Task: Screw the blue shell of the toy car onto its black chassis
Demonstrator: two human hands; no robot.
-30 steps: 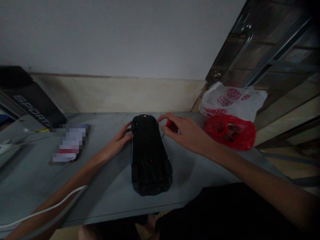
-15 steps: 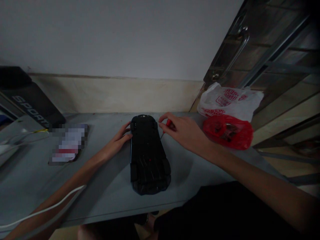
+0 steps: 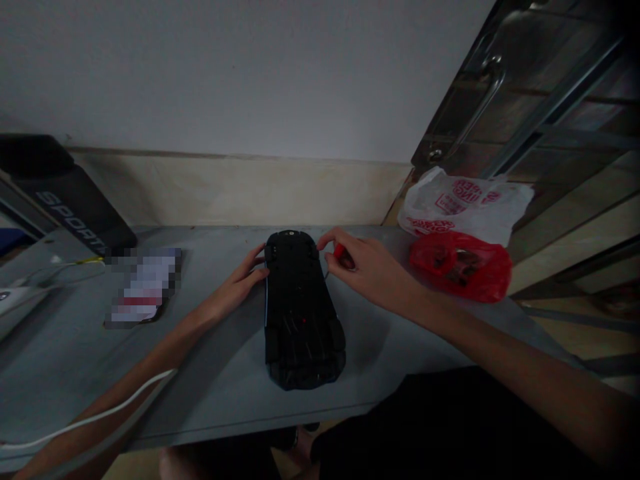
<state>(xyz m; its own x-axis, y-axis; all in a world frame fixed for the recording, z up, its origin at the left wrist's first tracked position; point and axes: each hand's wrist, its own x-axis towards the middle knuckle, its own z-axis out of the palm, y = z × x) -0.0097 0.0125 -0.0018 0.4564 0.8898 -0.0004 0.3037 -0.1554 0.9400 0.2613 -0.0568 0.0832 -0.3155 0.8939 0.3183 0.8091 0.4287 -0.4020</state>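
Observation:
A black toy car (image 3: 303, 293) lies upside down on the grey table, its underside facing up and one end toward me. My left hand (image 3: 249, 272) grips its left edge near the far end, with the thumb and fingers against the side. Close by the car's right edge, my right hand (image 3: 357, 263) is closed around the red handle of a screwdriver (image 3: 344, 255). A short stretch of the thin metal shaft shows below the fingers, beside the car. The index finger and thumb are near the far right wheel; whether they touch it I cannot tell.
At the right lie a red plastic bag (image 3: 460, 267) and a white printed bag (image 3: 465, 203). A phone (image 3: 145, 287) and a dark bottle (image 3: 75, 197) are on the left. A white cable (image 3: 100, 415) crosses my left forearm. The wall (image 3: 250, 190) stands behind the table (image 3: 215, 373).
The whole view has shifted slightly, so things sit a little farther right. My right hand has turned the screwdriver handle a little; my left hand stays on the toy car.

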